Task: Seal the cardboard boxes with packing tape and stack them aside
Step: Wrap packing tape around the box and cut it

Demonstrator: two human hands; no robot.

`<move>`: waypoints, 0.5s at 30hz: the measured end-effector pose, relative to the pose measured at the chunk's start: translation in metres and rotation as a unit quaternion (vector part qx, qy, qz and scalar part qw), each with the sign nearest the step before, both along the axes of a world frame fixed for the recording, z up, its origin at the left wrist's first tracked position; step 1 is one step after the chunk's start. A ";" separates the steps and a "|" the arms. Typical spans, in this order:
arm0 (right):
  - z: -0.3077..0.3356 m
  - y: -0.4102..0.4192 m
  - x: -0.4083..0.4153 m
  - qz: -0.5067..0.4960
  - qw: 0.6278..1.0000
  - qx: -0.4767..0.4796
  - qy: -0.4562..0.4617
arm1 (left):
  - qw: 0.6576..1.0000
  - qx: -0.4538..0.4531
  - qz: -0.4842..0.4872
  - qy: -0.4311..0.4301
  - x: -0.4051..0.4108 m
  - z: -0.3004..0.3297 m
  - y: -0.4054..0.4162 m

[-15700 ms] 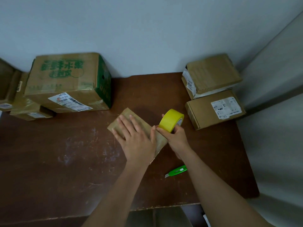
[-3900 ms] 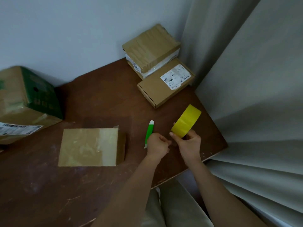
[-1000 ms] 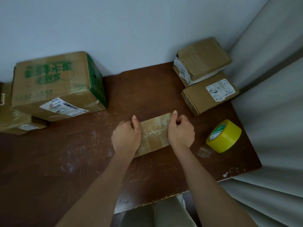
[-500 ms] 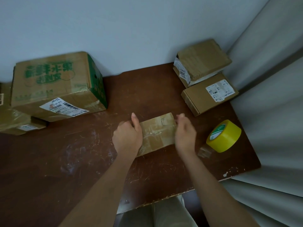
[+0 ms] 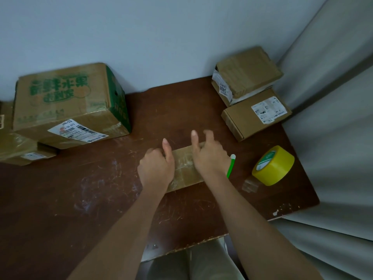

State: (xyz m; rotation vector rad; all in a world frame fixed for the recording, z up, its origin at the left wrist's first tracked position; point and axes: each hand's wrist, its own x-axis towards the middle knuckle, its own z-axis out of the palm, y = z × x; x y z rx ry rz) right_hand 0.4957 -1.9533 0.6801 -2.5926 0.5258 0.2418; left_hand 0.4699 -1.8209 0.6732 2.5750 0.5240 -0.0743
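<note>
The left hand (image 5: 156,168) curls its grip on the small taped brown cardboard box (image 5: 184,170) on the bench (image 5: 80,190). The right hand (image 5: 210,156), fingers now lifted loosely, blurs over it. Right of it lie a green cutter (image 5: 230,166) and a yellow tape roll (image 5: 272,165).

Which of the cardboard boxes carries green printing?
The large box at the table's far left: green characters on top and a green side panel. The others, including the small box under both hands, are plain brown.

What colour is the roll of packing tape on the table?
Bright yellow, with a green and white label on its core face. The roll of packing tape shows clearly in the head view.
</note>
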 end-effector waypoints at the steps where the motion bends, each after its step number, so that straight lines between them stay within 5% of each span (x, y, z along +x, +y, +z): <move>1: -0.002 0.004 -0.004 0.017 1.000 -0.020 -0.012 | 1.000 -0.002 -0.004 0.001 0.000 0.001 -0.001; 8: 0.000 -0.011 0.007 -0.065 0.996 0.048 -0.033 | 0.999 -0.041 0.017 -0.002 -0.003 0.006 0.004; 10: 0.004 -0.021 0.001 -0.131 0.978 0.129 -0.100 | 0.986 -0.150 0.044 -0.062 -0.004 0.014 0.006; 12: 0.006 -0.029 -0.011 -0.196 0.939 0.208 -0.190 | 0.921 -0.353 0.117 -0.113 -0.002 0.023 0.007; 13: 0.004 -0.030 -0.019 -0.206 0.932 0.213 -0.208 | 0.894 -0.400 0.157 -0.127 -0.001 0.021 0.009; 15: -0.003 -0.028 -0.032 -0.172 0.949 0.198 -0.176 | 0.905 -0.378 0.184 -0.068 0.000 0.009 0.014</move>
